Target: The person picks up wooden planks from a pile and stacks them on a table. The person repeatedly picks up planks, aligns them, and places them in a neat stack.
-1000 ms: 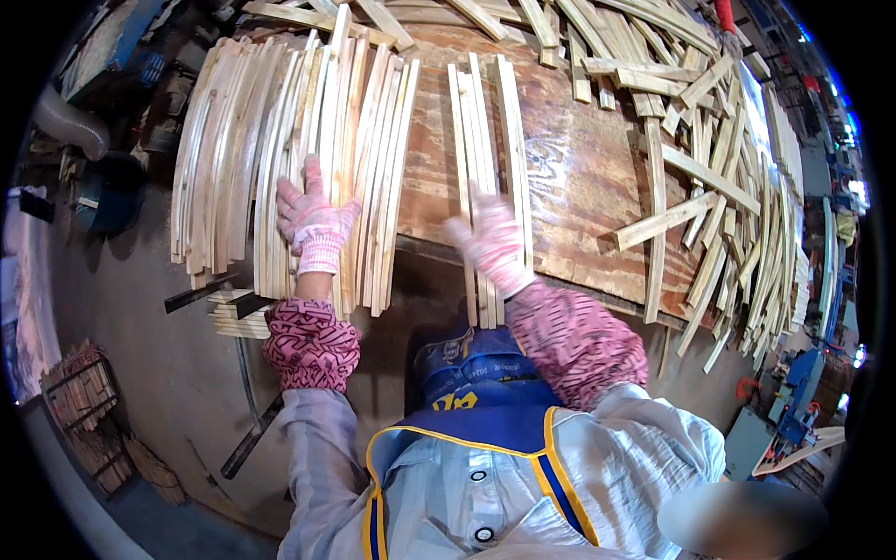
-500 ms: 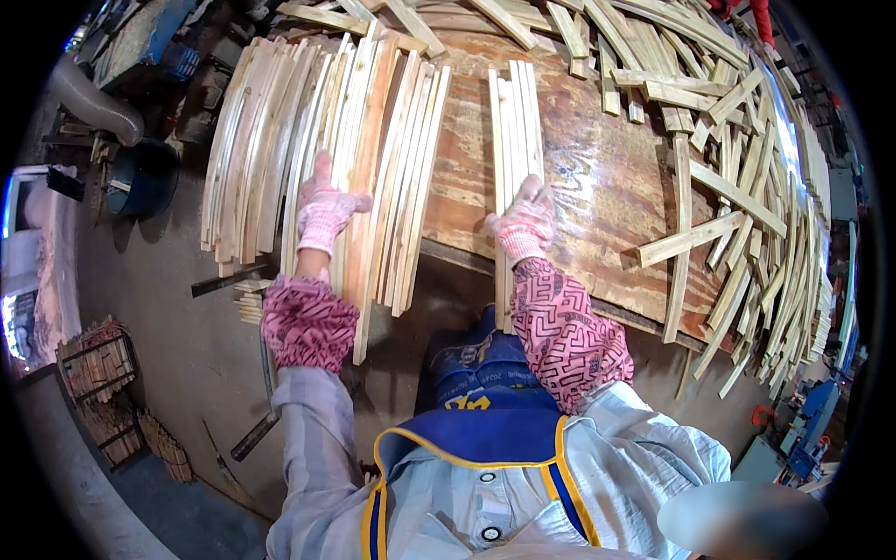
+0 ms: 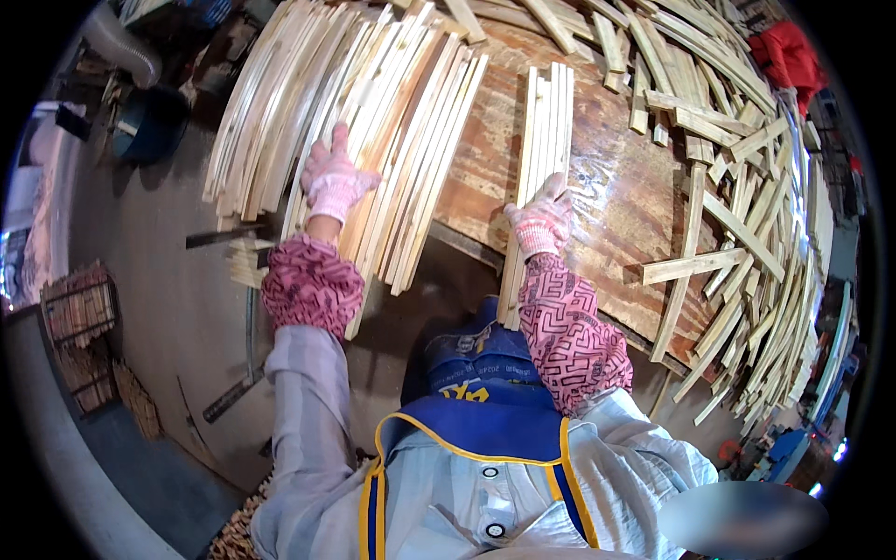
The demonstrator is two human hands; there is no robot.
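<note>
My left hand [image 3: 338,179], in a pink-white knit glove, lies with fingers spread on a wide row of pale wooden slats [image 3: 397,163] laid side by side. Some of these slats stick out past the table's near edge. To the right, my gloved right hand [image 3: 543,217] grips a narrow bundle of wooden slats [image 3: 549,121] from above, thumb on its left side and fingers towards its right. The bundle's near end overhangs the table edge by my apron. A strip of bare plywood separates the row from the bundle.
The plywood tabletop [image 3: 616,224] bears a jumbled heap of slats [image 3: 737,215] at the right and far side. A person in red [image 3: 789,61] is at the far right. A dark blue bin [image 3: 149,126] and bundled wood [image 3: 79,308] stand on the floor at left.
The head view has shifted and turned slightly. My left hand's fingers are spread wider on the row, while my right hand stays on its bundle. More of the person in red shows.
</note>
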